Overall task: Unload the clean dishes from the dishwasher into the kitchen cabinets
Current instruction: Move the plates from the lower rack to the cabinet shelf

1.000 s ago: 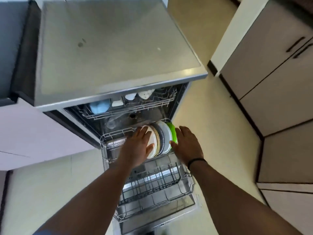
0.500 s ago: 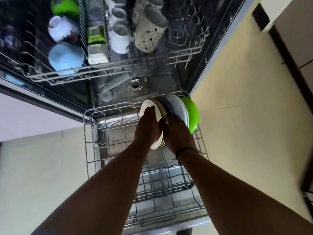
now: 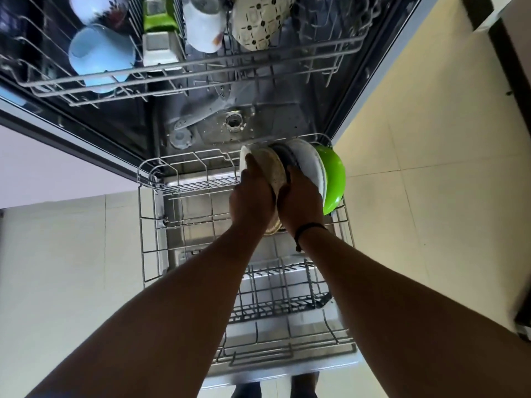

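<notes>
Presently the left hand point(image 3: 253, 196) lies flat against the near face of a cream plate point(image 3: 273, 170) standing in the lower rack point(image 3: 149, 225); the right hand point(image 3: 301, 199) grips it from behind, ahead of a white plate point(image 3: 311, 165) and green bowl point(image 3: 333, 179) just beyond.

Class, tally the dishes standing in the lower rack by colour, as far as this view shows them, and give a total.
White dishes: 2
Beige dish: 1
Dark grey dish: 1
Green dish: 1
Total: 5
</notes>
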